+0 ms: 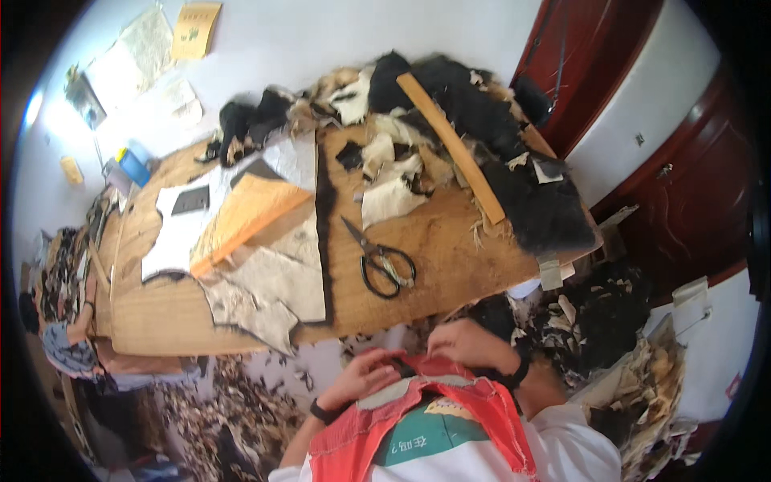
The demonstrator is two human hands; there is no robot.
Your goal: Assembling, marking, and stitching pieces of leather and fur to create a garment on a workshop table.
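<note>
Much of the lower edge is cut off: the forearms enter from below, and the red frayed-edged garment [418, 426] with its teal patch fills the bottom centre, so the lower part of it runs out of view. The left hand [365, 376] curls its fingers over the garment's upper hem, pinching the cloth, and the right hand [466, 344] grips the same hem just beside it, knuckles up; a small dark piece between the two hands may be a scrap of fur, but it is too small to tell. Both wrists wear dark bands. Beyond the hands lies the wooden surface [450, 249], a plywood sheet with bent-looking edges. On it rest black-handled scissors [384, 261], blades closed and pointing away from the person, well apart from the hands. A long pale wooden ruler [451, 146] lies slanted across a heap of black fur [514, 169] and cream pelt scraps at the far side. To the left, flat pale hide pieces [277, 281] with ragged dark edges overlap an orange-tan board [245, 215] and a white cut pattern [173, 233]. The floor [241, 402] below the surface is littered with fur trimmings, and at the far left a seated person is half hidden by the rim
</note>
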